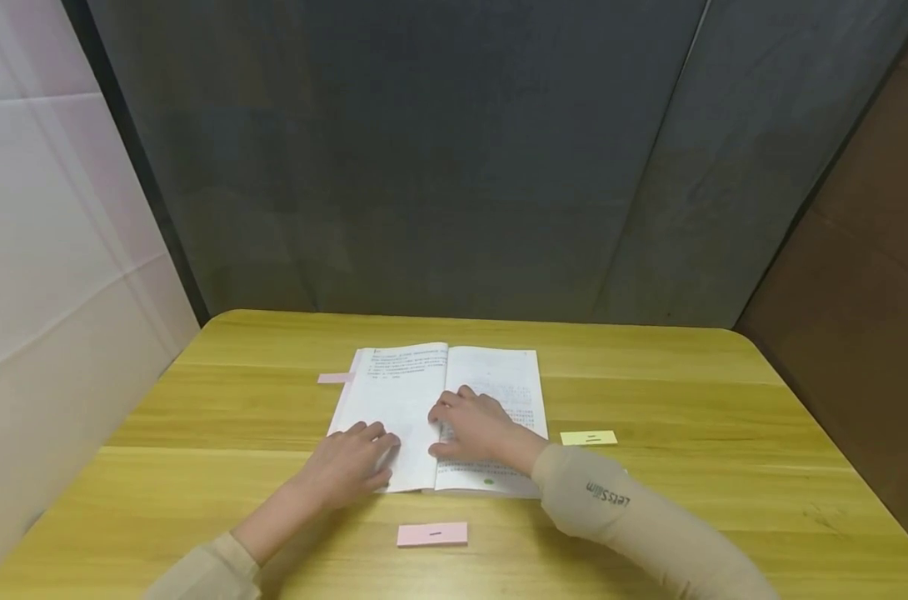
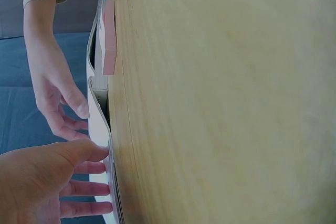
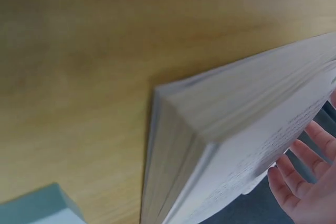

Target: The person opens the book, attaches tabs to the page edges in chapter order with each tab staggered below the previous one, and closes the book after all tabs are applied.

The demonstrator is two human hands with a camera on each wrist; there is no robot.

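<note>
An open book [image 1: 491, 367] lies on the wooden table, with printed text on both pages. My left hand [image 1: 346, 465] rests on the lower part of the left page, fingers loosely spread. In the left wrist view, the fingertips of the left hand [image 2: 58, 182] touch the page near the book's edge. Near the centre fold, my right hand [image 1: 472, 427] lies over the right page with relaxed fingers. The right wrist view shows the right hand [image 3: 310, 177] with its fingertips at the printed page, beside the thick page block [image 3: 178, 145]. A pink paper tab [image 1: 334, 378] sticks out from the book's left side.
A pink sticky-note pad [image 1: 432, 534] lies in front of the book, and a yellow pad [image 1: 589, 437] to its right. A teal pad [image 3: 42, 208] shows in the right wrist view. Dark and pale cloth walls surround the wooden table [image 1: 686, 400].
</note>
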